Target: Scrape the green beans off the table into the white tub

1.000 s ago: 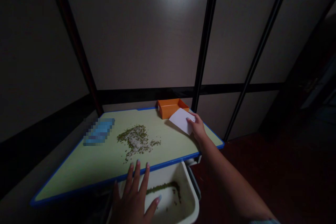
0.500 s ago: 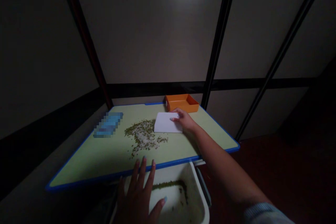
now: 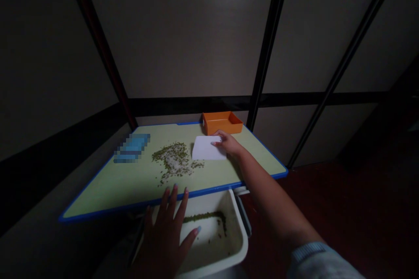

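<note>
Clock face laid on the pale green, blue-edged tabletop (image 3: pixel 114 183); twelve at its far edge.

Item, the flat white square-cut scraper (image 3: pixel 203 149): at about two o'clock, just beside the loose heap of green and whitish grains (image 3: pixel 173 158) near the centre. Changed over the last second: shifted leftward from beside the tray, and turned from a slant to nearly square with me. Its left edge now faces the heap's right flank; in my judgement, that puts the edge within easy reach of the grains. Whether its lower edge touches the table, I cannot tell.

Item, my right hand (image 3: pixel 231 144): closed on the scraper's right side, thumb on top.

Item, my left hand (image 3: pixel 163 231): at six o'clock, fingers spread wide, no object visible in it, above the white rounded plastic basin (image 3: pixel 241 244). Contact with the table edge: cannot tell. Unchanged.

Item, the basin: below the near edge, towards five o'clock, a bent line of green grains (image 3: pixel 205 216) inside.

Item, the shallow orange open-topped tray (image 3: pixel 225 128): one o'clock, upright. Unchanged.

Item, a blue oblong thing (image 3: pixel 132 147), pixelated: ten o'clock. Unchanged.

Heap: no clear change in shape.
</note>
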Tool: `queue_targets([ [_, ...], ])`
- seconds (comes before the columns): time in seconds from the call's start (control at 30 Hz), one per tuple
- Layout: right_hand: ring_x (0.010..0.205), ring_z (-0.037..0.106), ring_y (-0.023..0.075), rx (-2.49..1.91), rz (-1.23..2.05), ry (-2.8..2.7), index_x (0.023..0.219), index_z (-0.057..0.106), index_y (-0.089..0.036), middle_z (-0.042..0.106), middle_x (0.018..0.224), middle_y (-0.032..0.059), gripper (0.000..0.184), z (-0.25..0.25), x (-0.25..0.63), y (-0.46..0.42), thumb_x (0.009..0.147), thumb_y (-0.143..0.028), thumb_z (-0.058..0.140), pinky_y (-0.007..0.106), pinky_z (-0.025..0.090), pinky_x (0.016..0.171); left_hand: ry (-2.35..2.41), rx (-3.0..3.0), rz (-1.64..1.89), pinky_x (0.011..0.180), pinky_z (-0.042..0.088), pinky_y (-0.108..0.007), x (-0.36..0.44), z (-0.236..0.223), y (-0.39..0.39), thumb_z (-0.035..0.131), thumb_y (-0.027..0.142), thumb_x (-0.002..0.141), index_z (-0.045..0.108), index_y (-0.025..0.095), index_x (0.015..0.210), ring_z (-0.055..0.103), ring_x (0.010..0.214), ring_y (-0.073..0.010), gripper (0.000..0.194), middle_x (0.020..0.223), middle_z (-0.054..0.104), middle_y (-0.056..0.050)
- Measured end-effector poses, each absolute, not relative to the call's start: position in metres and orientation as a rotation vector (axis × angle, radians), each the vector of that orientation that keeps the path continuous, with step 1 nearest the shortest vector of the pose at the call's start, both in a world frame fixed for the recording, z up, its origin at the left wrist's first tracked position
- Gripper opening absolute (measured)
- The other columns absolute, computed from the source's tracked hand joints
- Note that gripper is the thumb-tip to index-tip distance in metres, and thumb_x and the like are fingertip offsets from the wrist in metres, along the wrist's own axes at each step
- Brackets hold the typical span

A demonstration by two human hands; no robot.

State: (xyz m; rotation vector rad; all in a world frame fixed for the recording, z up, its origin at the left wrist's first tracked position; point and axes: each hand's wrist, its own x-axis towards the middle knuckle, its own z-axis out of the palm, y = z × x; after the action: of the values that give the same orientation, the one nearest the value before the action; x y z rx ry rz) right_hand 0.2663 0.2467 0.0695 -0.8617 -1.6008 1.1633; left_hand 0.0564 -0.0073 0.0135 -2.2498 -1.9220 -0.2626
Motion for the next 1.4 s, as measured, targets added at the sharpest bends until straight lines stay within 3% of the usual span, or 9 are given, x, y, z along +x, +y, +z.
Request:
queue_targets([
  [0.5, 0.054, 0.05, 0.0082, -0.776, 1.452, -1.618, 0.085, 0.059, -0.019, 0.058, 0.063, -0.0071, 0.046, 0.074, 0.27, 0.242, 0.048, -0.028, 0.085, 0.019, 0.036, 0.05, -1.845, -2.154, -0.337, 0.107, 0.023, -0.067, 0.054, -0.003, -0.004, 0.039, 0.047, 0.089, 0.029, 0.026, 0.149, 0.024, 0.144, -0.0361, 0.064, 0.158, 0.027, -0.013],
  [0.67, 0.059, 0.052, 0.0088, -0.726, 1.496, -1.62, 0.085, 0.06, -0.018, 0.06, 0.067, -0.0057, 0.044, 0.074, 0.273, 0.243, 0.049, -0.024, 0.085, 0.02, 0.038, 0.056, -1.822, -2.112, -0.363, 0.109, 0.021, -0.065, 0.053, -0.007, -0.003, 0.039, 0.045, 0.09, 0.026, 0.027, 0.149, 0.023, 0.145, -0.0344, 0.063, 0.158, 0.027, -0.011],
  [1.4, 0.056, 0.054, 0.0125, -0.809, 1.46, -1.514, 0.082, 0.065, -0.018, 0.064, 0.065, -0.0017, 0.041, 0.068, 0.274, 0.241, 0.045, -0.019, 0.083, 0.022, 0.039, 0.05, -1.814, -2.191, -0.211, 0.107, 0.03, -0.063, 0.053, 0.01, -0.018, 0.04, 0.053, 0.09, 0.008, 0.026, 0.152, 0.02, 0.146, -0.0346, 0.074, 0.16, 0.015, -0.014],
])
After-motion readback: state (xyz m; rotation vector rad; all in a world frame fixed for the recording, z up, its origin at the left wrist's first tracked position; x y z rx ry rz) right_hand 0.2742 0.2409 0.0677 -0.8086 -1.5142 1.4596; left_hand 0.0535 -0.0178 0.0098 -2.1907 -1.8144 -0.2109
